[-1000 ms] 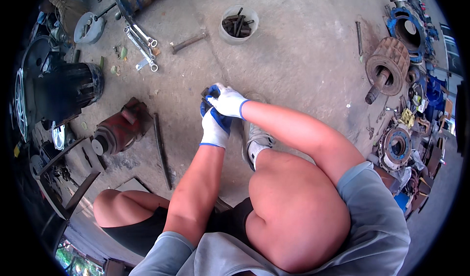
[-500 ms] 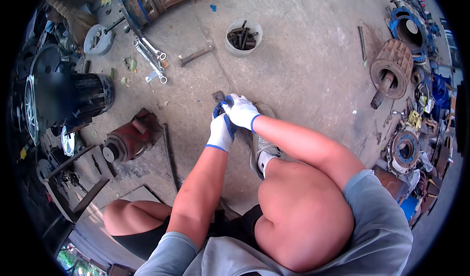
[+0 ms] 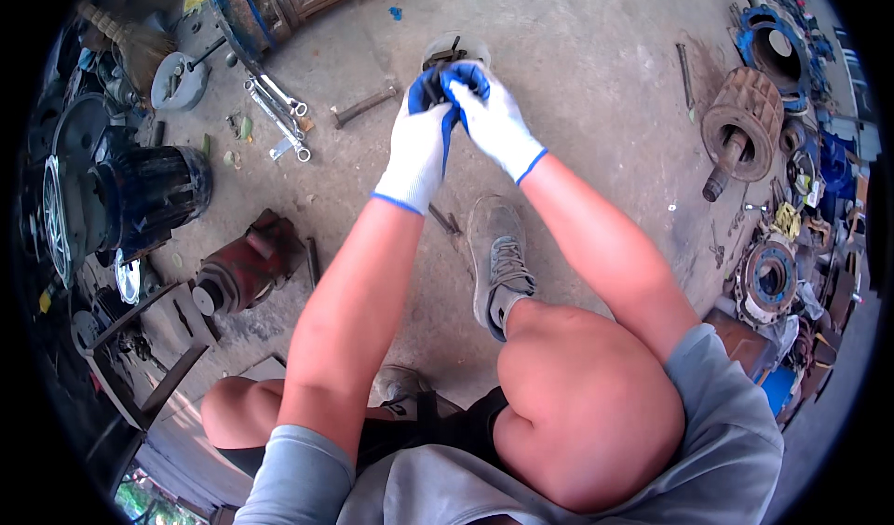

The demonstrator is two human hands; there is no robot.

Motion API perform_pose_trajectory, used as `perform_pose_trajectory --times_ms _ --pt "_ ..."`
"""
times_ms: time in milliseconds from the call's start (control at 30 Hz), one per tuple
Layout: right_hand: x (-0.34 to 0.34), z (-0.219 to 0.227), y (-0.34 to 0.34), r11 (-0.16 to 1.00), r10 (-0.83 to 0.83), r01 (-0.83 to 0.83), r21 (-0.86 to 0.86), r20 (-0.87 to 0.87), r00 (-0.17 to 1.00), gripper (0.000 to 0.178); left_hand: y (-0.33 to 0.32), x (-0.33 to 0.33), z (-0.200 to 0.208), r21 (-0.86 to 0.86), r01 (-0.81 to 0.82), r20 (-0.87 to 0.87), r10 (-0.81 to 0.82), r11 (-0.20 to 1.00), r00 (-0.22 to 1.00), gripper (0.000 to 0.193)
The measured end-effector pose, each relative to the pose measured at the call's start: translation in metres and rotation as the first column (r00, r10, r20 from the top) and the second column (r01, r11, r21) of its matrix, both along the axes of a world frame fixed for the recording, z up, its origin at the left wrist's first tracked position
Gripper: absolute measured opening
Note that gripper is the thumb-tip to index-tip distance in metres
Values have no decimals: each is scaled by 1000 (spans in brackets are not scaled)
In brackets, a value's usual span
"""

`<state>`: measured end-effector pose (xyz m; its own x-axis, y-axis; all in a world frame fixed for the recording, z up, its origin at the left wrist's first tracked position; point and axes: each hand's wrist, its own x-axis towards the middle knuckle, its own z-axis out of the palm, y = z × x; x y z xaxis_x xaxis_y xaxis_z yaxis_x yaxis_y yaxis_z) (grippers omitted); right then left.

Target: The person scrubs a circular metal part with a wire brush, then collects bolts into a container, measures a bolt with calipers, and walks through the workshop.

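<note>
My left hand point(image 3: 419, 143) and my right hand point(image 3: 494, 123), both in white knit gloves with blue palms, meet at the near rim of a translucent plastic bucket point(image 3: 483, 54). The fingers of both are closed around a small dark metal piece point(image 3: 434, 87). Gloves cover most of it, so its exact kind cannot be made out. Dark bolt-like metal pieces point(image 3: 456, 48) stick up in the bucket behind my hands. On the floor below my left wrist lie a few short dark metal pieces point(image 3: 445, 220), partly hidden by the glove.
Left of my hands lie a hammer point(image 3: 365, 106) and several wrenches point(image 3: 275, 115). A red jack-like tool point(image 3: 247, 264) and a dark motor point(image 3: 154, 190) stand further left, below a white bucket point(image 3: 180, 82). To the right are a rusty rotor point(image 3: 742, 125) and a flanged ring point(image 3: 769, 283).
Both hands have moved forward, away from my shoe to the bucket, and now partly cover it. The dark metal pieces on the floor by my shoe have come into view.
</note>
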<state>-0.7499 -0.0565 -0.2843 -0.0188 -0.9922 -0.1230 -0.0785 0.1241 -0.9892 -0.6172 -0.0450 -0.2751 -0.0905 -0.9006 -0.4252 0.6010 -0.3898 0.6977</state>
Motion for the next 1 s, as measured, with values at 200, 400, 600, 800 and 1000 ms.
perform_pose_trajectory --times_ms 200,400,600,800,1000 --pt "-33 -3 -65 974 94 -43 221 -227 969 36 -89 -6 2 169 348 65 -363 922 930 52" --pt "-25 14 -24 997 -74 77 -7 -349 934 30 -54 57 -4 41 98 432 -106 994 896 53" --pt "11 0 101 778 619 -392 490 -704 348 70 50 92 -42 236 756 971 -119 611 -207 87" --pt "38 -46 144 652 641 -505 566 -767 -31 29 107 85 -75 419 756 899 -113 502 -424 55" --pt "41 -43 139 692 680 -409 595 -727 93 27 113 83 -74 452 619 892 -317 643 -322 41"
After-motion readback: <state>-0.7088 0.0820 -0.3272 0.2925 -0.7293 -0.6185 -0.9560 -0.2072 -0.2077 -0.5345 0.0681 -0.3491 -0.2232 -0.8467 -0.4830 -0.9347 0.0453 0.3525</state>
